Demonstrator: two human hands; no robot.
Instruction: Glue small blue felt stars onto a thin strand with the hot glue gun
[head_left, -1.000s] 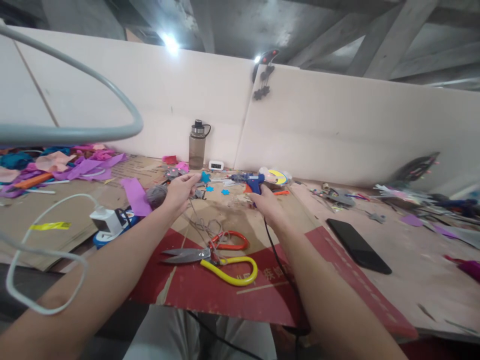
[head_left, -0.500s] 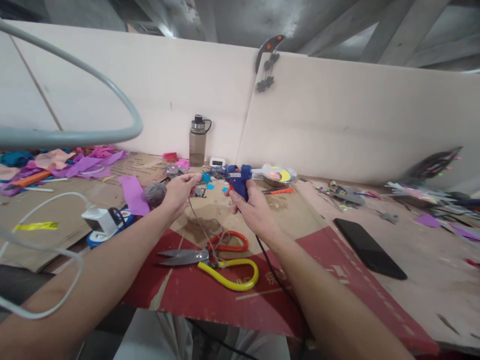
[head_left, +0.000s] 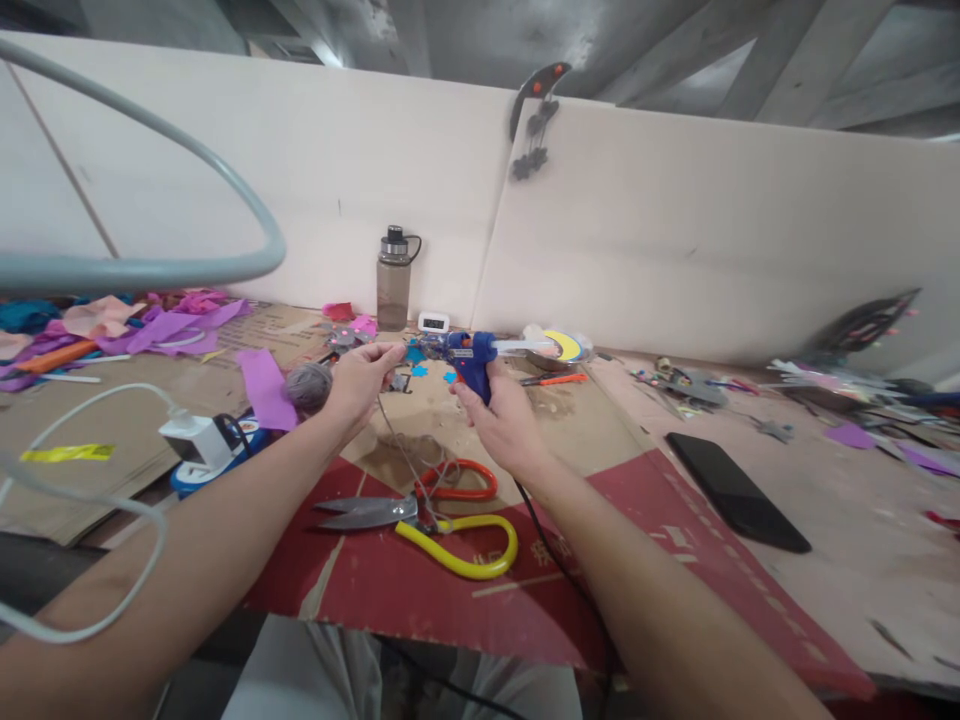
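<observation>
My right hand point(head_left: 511, 415) is wrapped round the handle of a blue hot glue gun point(head_left: 474, 368), a clear glue stick point(head_left: 517, 347) sticking out of its back. The gun lies level, nozzle pointing left at the fingertips of my left hand point(head_left: 365, 378). Those fingers are pinched on a thin grey string point(head_left: 397, 435) that hangs to the table. A blue star-shaped piece point(head_left: 414, 352) shows by the nozzle; whether the fingers touch it I cannot tell. Below lie large scissors point(head_left: 457, 560) with one red and one yellow handle, the string tangled over them.
A ball of grey yarn point(head_left: 309, 385) and a purple scrap point(head_left: 266, 390) lie left, near a white plug point(head_left: 196, 440). A water bottle point(head_left: 393, 285) stands at the back by a small clock point(head_left: 433, 322). A phone point(head_left: 735, 490) lies right. A grey tube point(head_left: 255, 210) curves in upper left.
The glue gun has shifted slightly left, its nozzle closer to my left fingertips and the blue star. My left hand keeps its pinch, almost still.
</observation>
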